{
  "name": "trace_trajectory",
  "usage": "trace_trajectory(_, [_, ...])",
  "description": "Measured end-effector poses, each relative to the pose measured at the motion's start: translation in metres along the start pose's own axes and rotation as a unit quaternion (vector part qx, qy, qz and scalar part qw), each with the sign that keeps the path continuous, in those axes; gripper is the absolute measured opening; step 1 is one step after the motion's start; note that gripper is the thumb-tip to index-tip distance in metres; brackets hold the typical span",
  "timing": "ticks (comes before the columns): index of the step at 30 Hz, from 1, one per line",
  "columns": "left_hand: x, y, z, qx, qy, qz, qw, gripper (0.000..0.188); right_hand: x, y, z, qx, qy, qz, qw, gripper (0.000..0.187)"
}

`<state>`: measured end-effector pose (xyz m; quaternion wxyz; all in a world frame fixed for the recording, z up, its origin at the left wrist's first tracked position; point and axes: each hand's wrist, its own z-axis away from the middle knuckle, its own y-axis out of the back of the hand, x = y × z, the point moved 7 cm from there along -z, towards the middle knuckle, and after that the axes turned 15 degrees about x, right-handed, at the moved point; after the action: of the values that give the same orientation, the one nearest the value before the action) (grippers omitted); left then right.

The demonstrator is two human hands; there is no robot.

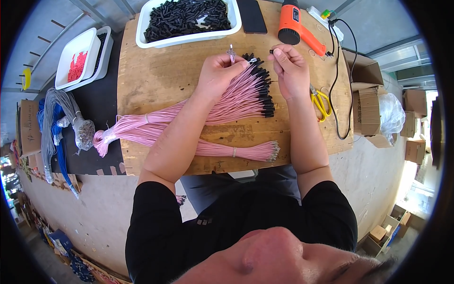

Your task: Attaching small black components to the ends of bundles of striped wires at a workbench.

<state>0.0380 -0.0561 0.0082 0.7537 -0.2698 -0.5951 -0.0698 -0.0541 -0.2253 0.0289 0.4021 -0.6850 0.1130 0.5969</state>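
Note:
My left hand (pixel 218 73) is closed around pink wires, whose ends with small clear or metal tips (pixel 231 51) stick up above the fingers. My right hand (pixel 292 71) pinches a short black sleeve (pixel 271 51) between thumb and forefinger, apart from the left hand. Under and beside the left hand a large bundle of pink wires (pixel 227 102) lies fanned out on the wooden table (pixel 156 71). Black sleeves (pixel 267 92) cover the right-hand ends of that bundle. Nearer to me is a second pink wire bundle (pixel 217 150), tied, with bare metal tips at its right end.
A white tub (pixel 141 35) full of black sleeves stands at the back, beside a dark phone (pixel 251 16). An orange heat gun (pixel 300 31) and yellow-handled scissors (pixel 321 104) lie right, near a black cable (pixel 336 90). Left are a white tray (pixel 64 66) of red pieces and grey wires (pixel 49 118).

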Motion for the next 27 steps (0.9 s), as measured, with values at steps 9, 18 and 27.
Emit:
trace_trajectory(9, [-0.004,0.004,-0.004,0.009,0.004,0.029,1.0,0.01,-0.001,-0.017,0.016,-0.032,0.02,0.077,0.996,0.016])
trace_trajectory(18, [0.0,0.002,0.0,0.006,0.007,0.012,1.0,0.01,0.0,-0.018,0.018,-0.038,0.027,0.094,0.994,0.016])
trace_trajectory(27, [0.001,0.001,0.002,-0.004,0.001,-0.004,1.0,0.011,-0.004,-0.017,0.018,-0.03,0.04,0.132,0.99,0.018])
